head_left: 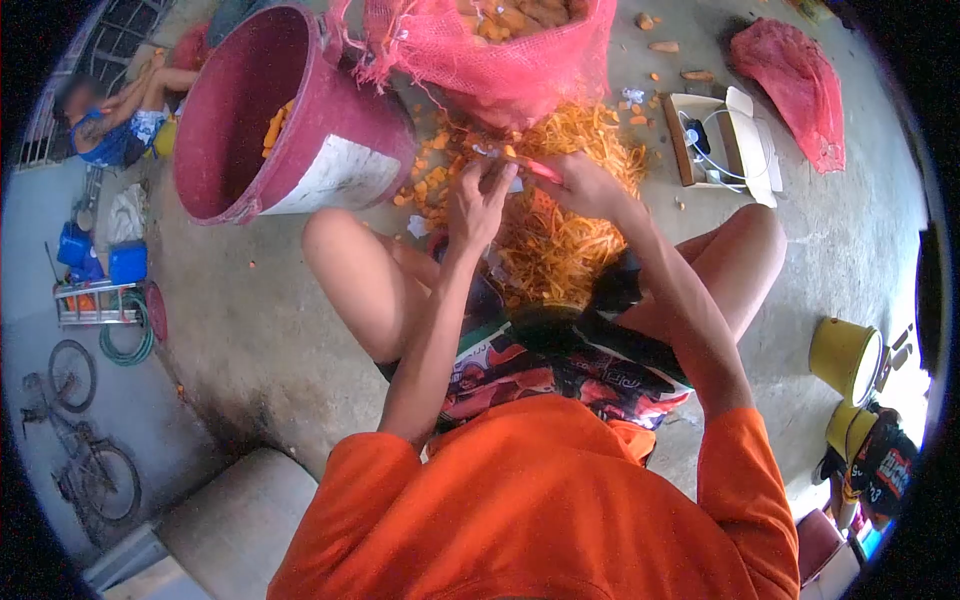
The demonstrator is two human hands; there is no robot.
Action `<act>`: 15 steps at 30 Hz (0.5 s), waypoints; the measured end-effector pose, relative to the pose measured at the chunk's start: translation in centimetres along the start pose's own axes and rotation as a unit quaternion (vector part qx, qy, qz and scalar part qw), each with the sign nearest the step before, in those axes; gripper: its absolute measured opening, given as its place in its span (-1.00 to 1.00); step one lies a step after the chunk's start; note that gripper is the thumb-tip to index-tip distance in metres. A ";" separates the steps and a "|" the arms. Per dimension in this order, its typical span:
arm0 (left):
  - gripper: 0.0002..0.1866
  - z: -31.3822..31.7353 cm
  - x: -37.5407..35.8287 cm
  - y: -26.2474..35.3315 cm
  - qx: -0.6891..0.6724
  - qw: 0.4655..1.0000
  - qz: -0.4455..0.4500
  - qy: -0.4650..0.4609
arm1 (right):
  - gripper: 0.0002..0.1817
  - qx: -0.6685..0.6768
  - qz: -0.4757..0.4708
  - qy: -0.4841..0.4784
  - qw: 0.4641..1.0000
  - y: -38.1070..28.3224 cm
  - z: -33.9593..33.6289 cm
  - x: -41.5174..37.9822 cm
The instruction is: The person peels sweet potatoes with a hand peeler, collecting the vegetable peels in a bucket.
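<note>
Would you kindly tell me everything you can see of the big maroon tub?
The tub is round, deep and maroon, apparently plastic, with a rim and a large whitish patch on its outer wall. Its mouth faces left in the view, showing a shaded inside with orange pieces. It rests on the floor beside the pink sack; whether they touch is unclear, as is whether it stands upright or leans. Neither the left hand nor the right hand touches it.

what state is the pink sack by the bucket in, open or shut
Open. Orange vegetables show inside the sack through its gaping mouth, though the picture's edge cuts off part of the sack.
</note>
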State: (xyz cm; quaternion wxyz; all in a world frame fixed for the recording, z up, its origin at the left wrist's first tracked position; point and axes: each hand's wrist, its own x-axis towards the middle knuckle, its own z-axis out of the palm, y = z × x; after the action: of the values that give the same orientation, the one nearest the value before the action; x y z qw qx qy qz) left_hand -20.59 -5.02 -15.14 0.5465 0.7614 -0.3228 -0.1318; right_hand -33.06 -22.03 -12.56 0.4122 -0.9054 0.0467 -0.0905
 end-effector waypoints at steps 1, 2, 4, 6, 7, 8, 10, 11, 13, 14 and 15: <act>-0.59 0.0 0.1 -0.1 -0.033 0.999 -0.022 -0.004 | -0.76 -0.001 -0.001 0.001 1.000 -0.3 -0.1 0.0; -0.59 0.0 0.0 -0.1 -0.032 0.999 -0.020 -0.003 | -0.76 -0.008 0.005 -0.002 1.000 -0.5 -0.2 0.0; -0.57 0.0 -0.4 1.1 0.049 0.996 0.043 0.066 | -0.76 -0.016 0.012 -0.004 1.000 -0.4 -0.1 -0.2; -0.58 -0.7 0.1 1.7 0.037 0.998 0.045 0.020 | -0.73 -0.025 0.012 0.013 1.000 0.2 0.2 -0.3; -0.60 -1.1 0.4 2.0 0.025 0.998 0.046 -0.023 | -0.73 -0.026 0.013 0.013 0.999 1.5 0.2 -0.3; -0.60 -1.4 0.3 2.4 0.024 0.998 0.044 -0.023 | -0.70 -0.058 0.122 -0.090 0.987 2.8 0.0 -0.4; -0.63 -2.2 0.6 3.8 0.011 0.985 0.159 -0.071 | -0.67 -0.087 0.229 -0.184 0.952 5.6 -0.6 -1.0; -0.68 -2.5 0.8 4.3 0.006 0.982 0.179 -0.061 | -0.63 -0.028 0.247 -0.145 0.958 6.9 -0.8 -1.5; -0.65 -1.8 0.8 2.3 -0.114 0.992 0.045 -0.039 | -0.67 0.054 0.235 -0.081 0.967 6.2 -1.6 -1.3; -0.61 -1.5 1.1 2.3 -0.166 0.986 -0.008 -0.021 | -0.67 0.051 0.232 -0.083 0.968 5.1 -2.7 -1.1; -0.61 -1.3 1.2 1.5 -0.167 0.986 -0.008 -0.018 | -0.74 0.115 0.161 -0.038 0.980 2.3 -4.0 -1.0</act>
State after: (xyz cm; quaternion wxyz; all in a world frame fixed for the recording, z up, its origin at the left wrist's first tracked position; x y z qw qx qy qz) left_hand -19.48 -5.06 -13.14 0.6589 0.6596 -0.3000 -0.2021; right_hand -34.87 -26.31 -11.83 0.5243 -0.8354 0.1651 0.0065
